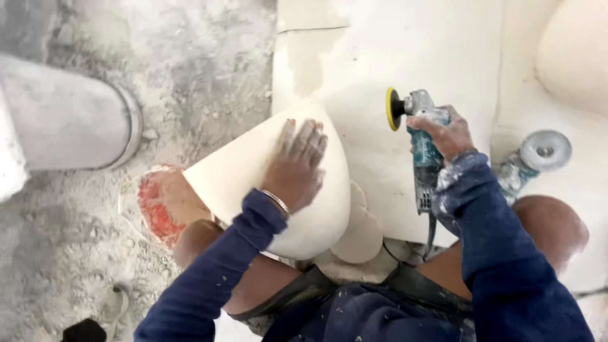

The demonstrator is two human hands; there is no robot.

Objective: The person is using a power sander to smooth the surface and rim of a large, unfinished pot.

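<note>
- Bracing the rounded cream stone piece [253, 171] on the knee with the left hand [294, 168], fingers spread flat on its curved top; it sits between the dusty floor [95, 266] and the white slab [430, 50].
- Risk: only palm pressure holds it, so dust could let it slip off the leg.
- Right hand [446, 136] wrapped tight round the teal angle grinder [421, 145], yellow-backed pad upright, clear of the stone.
- Risk: cord trails by the thigh; bare knees near the pad.
- Second grinder [535, 158] lies beside the right knee, easy to knock.

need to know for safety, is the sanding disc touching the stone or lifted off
Lifted off. The right hand holds the grinder with its yellow disc on edge, clear of the rounded stone piece, where the left hand lies flat.
</note>
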